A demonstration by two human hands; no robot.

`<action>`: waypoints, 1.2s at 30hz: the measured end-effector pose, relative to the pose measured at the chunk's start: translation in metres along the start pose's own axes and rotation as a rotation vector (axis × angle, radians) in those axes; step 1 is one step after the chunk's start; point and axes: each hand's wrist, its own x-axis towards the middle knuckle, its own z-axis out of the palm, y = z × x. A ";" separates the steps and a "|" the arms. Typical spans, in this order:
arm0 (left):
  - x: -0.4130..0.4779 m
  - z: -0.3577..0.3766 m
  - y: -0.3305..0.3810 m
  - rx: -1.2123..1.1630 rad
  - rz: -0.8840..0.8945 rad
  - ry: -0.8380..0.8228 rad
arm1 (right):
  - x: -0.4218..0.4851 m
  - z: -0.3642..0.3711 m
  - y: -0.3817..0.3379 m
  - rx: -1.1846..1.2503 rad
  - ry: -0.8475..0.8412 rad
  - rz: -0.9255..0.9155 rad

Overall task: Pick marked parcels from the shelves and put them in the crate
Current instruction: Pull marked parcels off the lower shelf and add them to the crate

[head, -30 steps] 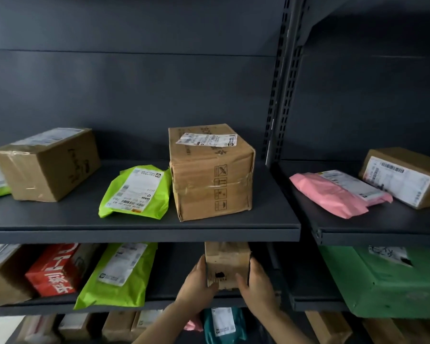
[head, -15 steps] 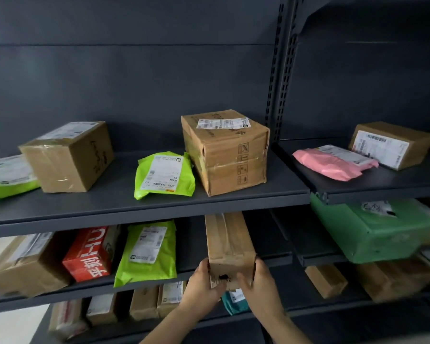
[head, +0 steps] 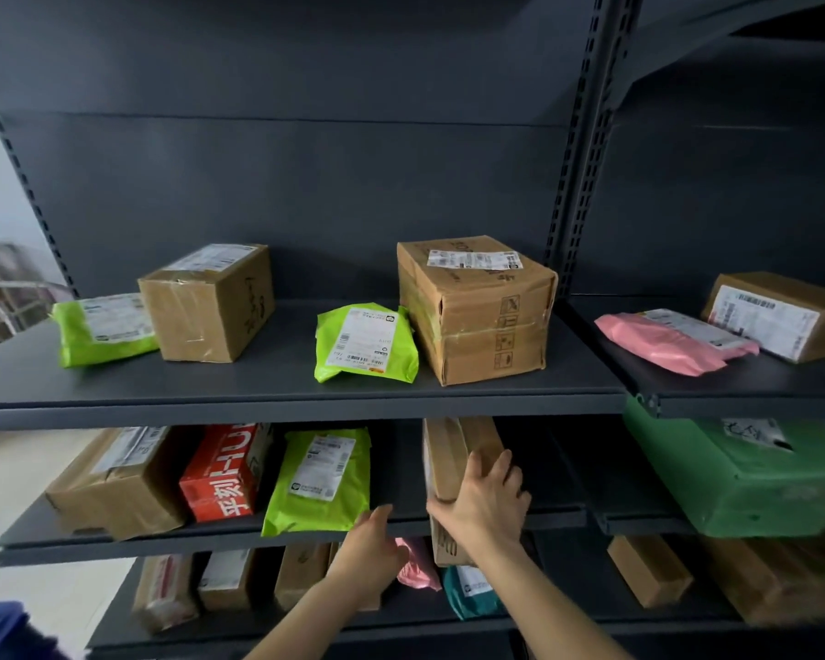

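Observation:
A long narrow cardboard box [head: 448,452] lies lengthwise on the middle shelf [head: 115,547], its front end sticking out past the shelf edge. My right hand [head: 484,502] grips that end, thumb at the front left corner and fingers spread over the top and right side. My left hand [head: 370,550] is off the box, fingers relaxed, at the shelf's front edge just left of it. A light-green mailer [head: 322,478] lies to the left of the box.
The upper shelf [head: 258,412] carries two cardboard boxes [head: 477,316] and green mailers [head: 365,343]. To the right are a pink mailer [head: 658,343] and a large green parcel [head: 734,483]. The bottom shelf holds several boxes. Something blue [head: 1,628] shows bottom left.
My left hand has let go of the long box and moved left to the shelf edge. My right hand has shifted onto the box's top and side. The view has pulled back.

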 end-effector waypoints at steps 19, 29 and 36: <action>0.020 0.026 0.026 -0.194 0.050 0.005 | -0.016 0.035 0.094 1.130 -0.250 0.187; 0.019 0.036 0.026 -0.246 -0.012 -0.031 | -0.015 0.043 0.097 1.071 -0.272 0.164; 0.025 0.037 0.039 -0.380 -0.025 0.051 | 0.009 0.026 0.093 1.030 -0.250 0.070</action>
